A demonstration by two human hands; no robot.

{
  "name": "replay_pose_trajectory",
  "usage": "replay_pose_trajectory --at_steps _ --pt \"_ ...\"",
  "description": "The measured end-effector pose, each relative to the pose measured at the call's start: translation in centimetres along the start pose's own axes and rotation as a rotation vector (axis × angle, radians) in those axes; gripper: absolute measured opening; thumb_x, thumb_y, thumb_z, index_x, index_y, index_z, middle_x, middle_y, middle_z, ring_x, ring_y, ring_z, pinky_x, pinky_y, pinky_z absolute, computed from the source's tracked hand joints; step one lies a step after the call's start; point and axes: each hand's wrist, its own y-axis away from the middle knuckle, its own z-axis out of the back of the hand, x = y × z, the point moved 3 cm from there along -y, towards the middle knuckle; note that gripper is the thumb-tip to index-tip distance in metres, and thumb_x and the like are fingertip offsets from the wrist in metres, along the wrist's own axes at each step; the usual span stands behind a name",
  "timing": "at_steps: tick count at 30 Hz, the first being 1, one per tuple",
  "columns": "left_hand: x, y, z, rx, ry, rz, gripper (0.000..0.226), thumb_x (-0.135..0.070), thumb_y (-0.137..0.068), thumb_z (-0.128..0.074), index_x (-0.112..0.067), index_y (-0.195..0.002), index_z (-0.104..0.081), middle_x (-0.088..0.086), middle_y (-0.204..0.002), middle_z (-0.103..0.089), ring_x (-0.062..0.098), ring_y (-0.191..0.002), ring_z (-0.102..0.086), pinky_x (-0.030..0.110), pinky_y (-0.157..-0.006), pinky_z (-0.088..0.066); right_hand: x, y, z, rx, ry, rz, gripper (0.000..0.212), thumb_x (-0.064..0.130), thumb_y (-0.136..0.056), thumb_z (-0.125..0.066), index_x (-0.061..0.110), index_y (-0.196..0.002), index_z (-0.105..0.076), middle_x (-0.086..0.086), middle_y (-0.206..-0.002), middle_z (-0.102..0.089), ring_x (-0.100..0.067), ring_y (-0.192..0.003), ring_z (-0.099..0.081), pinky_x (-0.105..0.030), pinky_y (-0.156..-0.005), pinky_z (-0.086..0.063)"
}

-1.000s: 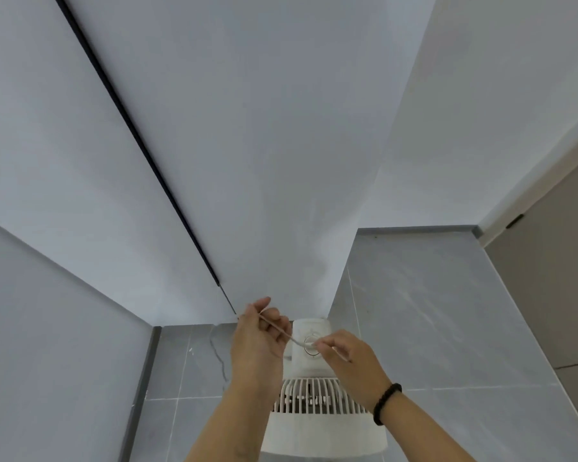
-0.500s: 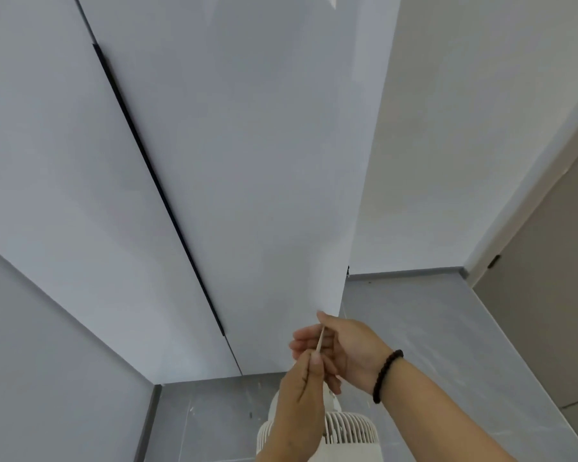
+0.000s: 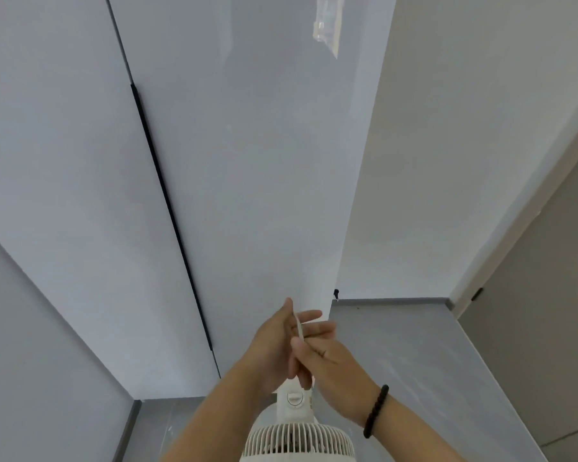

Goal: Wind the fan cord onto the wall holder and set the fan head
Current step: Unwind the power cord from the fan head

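A white fan (image 3: 297, 438) stands below me, its ribbed head at the bottom edge and a round knob (image 3: 292, 398) on the housing behind it. Both hands meet just above the housing. My right hand (image 3: 337, 371), with a black bead bracelet on the wrist, pinches the thin white fan cord (image 3: 298, 325). The cord runs up into my left hand (image 3: 274, 341), caught between the thumb and the outstretched fingers. High on the wall panel hangs a clear plastic piece (image 3: 327, 25); I cannot make out its shape.
Pale grey cabinet panels (image 3: 247, 161) with a dark vertical gap (image 3: 167, 201) rise straight ahead. A white wall (image 3: 447, 161) stands to the right, with a beige door (image 3: 548, 328) beyond it. Grey floor tiles (image 3: 414, 361) spread to the right of the fan.
My view has tilted upward, bringing the clear plastic piece into sight. The hands have come together and risen above the fan, and the cord now stands nearly upright between them.
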Motion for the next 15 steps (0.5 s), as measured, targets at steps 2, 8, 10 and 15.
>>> replay_pose_trajectory --at_steps 2,8,10,15 --pt "-1.8 0.6 -0.9 0.019 0.056 0.012 0.055 -0.041 -0.103 -0.034 0.005 -0.120 -0.060 0.017 -0.099 -0.074 0.027 -0.088 -0.072 0.037 -0.080 -0.057 -0.7 0.7 -0.3 0.084 0.052 -0.001 0.045 0.033 -0.101 -0.038 0.018 -0.065 -0.061 0.006 -0.054 -0.053 -0.009 -0.057 -0.048 -0.017 -0.064 -0.042" --pt "-3.9 0.4 -0.4 -0.236 0.224 -0.002 0.035 -0.039 -0.103 -0.038 -0.007 -0.095 -0.050 0.003 -0.067 -0.056 0.010 -0.044 -0.046 0.018 -0.038 -0.040 -3.9 1.5 0.2 0.193 0.087 -0.042 0.047 0.043 -0.097 -0.042 0.029 -0.059 -0.066 0.004 -0.058 -0.059 -0.012 -0.061 -0.054 -0.027 -0.075 -0.046" --pt "-4.1 0.8 -0.4 -0.227 0.159 -0.032 0.039 -0.041 -0.104 -0.033 -0.009 -0.100 -0.054 -0.001 -0.062 -0.049 0.008 -0.042 -0.035 0.017 -0.036 -0.029 -4.8 1.8 -0.1 0.260 0.013 -0.070 0.045 0.050 -0.092 -0.045 0.023 -0.067 -0.071 0.001 -0.061 -0.062 -0.012 -0.062 -0.057 -0.024 -0.076 -0.047" --pt "-3.5 2.2 -1.1 -0.104 -0.209 -0.151 0.040 -0.036 -0.103 -0.038 -0.011 -0.083 -0.062 -0.004 -0.052 -0.028 0.010 -0.043 -0.020 0.022 -0.041 -0.016 -5.5 1.0 0.0 0.228 -0.399 -0.394 0.066 0.056 -0.092 -0.030 0.004 -0.101 -0.070 -0.013 -0.091 -0.072 -0.023 -0.082 -0.066 -0.033 -0.078 -0.049"
